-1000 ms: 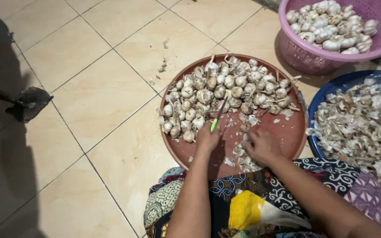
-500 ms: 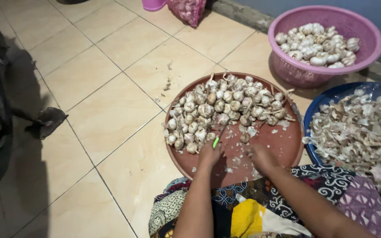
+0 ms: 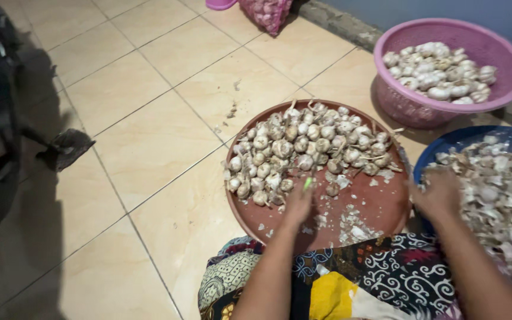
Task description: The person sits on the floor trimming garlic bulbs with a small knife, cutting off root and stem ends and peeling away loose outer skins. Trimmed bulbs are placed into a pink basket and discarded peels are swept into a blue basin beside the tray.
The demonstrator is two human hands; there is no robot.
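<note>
Left hand (image 3: 298,203) grips green tool, garlic pile (image 3: 303,148) just ahead; right hand (image 3: 442,192) loosely closed over blue basin (image 3: 445,145), contents unclear.

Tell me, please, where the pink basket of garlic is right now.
In the head view, the pink basket sits on the tiled floor at upper right, just beyond the brown tray and the blue basin.

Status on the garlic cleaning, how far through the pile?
Done: pink basket holds a heap of cleaned bulbs; blue basin is full of papery skins. In hand: left hand holds a small green-handled tool at the pile; right hand is over the basin's skins. Left: brown tray remains about half covered with garlic bulbs.
</note>
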